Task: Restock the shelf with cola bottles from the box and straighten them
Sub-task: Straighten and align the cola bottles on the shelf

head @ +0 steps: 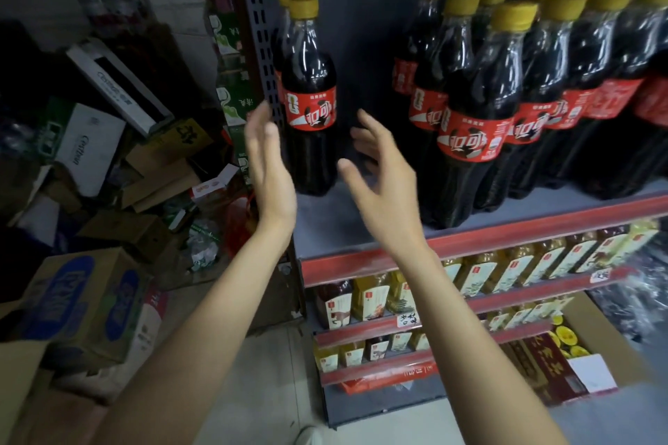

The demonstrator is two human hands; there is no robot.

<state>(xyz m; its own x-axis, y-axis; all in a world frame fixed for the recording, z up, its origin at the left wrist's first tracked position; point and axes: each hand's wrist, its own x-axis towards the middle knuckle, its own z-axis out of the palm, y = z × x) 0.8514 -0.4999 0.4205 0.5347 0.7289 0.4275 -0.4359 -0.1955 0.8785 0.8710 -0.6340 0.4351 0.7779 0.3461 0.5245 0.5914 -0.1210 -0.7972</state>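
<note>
grey metal shelf (361, 228), glossy cola bottle (311, 112) between left hand (269, 170), right hand (383, 184), fingers spread

**Open lane on the cola shelf between the left row and the packed block**

On the grey shelf (361, 228) a bare lane runs back to the dark rear panel, between the left row of cola bottles (309, 97) and the dense block of cola bottles (480, 112) filling the right side. The left hand (267, 170) and right hand (379, 173), both spread and holding nothing, hover in front of this lane. The perforated upright (258, 40) hems in the left row from outside. The shelf's front strip before the left row lies bare. Left of the rack, tumbled cardboard boxes (86, 300) crowd the floor; a carton (592, 347) sits at the rack's foot on the right
</note>
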